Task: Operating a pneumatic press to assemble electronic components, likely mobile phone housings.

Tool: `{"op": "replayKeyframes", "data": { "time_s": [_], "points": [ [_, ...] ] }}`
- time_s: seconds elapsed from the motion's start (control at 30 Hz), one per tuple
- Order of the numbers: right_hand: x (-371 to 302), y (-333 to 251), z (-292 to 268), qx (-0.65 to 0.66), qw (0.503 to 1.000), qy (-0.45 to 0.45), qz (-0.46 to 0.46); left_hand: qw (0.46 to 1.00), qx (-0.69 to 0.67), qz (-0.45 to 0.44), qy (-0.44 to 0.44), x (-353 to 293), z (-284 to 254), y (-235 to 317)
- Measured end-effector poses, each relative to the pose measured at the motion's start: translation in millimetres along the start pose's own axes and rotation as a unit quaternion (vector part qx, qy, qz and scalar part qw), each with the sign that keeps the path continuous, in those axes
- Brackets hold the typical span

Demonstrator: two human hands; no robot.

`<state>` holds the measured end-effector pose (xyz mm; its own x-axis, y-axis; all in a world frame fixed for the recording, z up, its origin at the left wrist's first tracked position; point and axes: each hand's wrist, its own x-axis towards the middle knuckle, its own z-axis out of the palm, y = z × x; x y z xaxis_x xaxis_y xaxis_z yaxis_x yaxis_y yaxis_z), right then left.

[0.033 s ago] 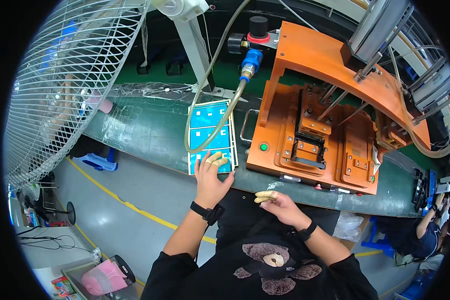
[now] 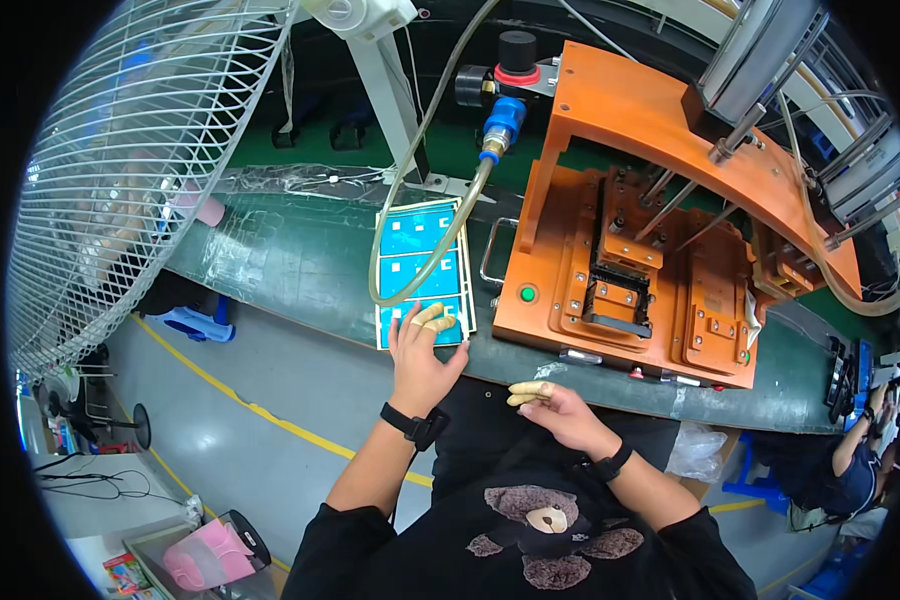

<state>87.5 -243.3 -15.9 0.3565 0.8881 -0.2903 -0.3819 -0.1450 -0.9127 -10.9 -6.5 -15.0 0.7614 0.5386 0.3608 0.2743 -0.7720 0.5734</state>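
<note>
My left hand rests on the lower part of a blue sheet with pale square cutouts and light edges. Its fingers are spread, the thumb apart near the sheet's right edge, and some wear tan finger cots. A pale layer shows beneath the sheet along its right side. My right hand is in front of the bench edge, palm partly turned up. Its fingers, also in tan cots, point left and bend loosely, with nothing visible in them. Right of the sheet stands an orange press fixture with a black frame in its left seat.
A clear hose loops down over the sheet from a blue air fitting. A white caged fan stands at left. The green bench runs across. A person sits at far right, near a crumpled plastic bag.
</note>
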Motion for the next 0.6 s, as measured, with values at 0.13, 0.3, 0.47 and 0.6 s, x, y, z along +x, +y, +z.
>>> {"op": "replayKeyframes", "data": {
  "time_s": [0.13,0.3,0.47,0.6],
  "points": [
    [8,3,7,0.006,1.0,-0.016,0.002,1.0,-0.009,-0.018,-0.012,3,-1,-1],
    [25,-9,17,-0.103,0.994,-0.026,-0.027,0.999,-0.011,-0.022,-0.03,9,-6,0],
    [45,-47,38,-0.291,0.949,-0.016,-0.121,0.999,0.014,0.001,-0.049,15,-15,-3],
    [57,-40,42,-0.282,0.948,-0.014,-0.144,0.998,0.017,0.005,-0.06,17,-17,-4]
  ]
}}
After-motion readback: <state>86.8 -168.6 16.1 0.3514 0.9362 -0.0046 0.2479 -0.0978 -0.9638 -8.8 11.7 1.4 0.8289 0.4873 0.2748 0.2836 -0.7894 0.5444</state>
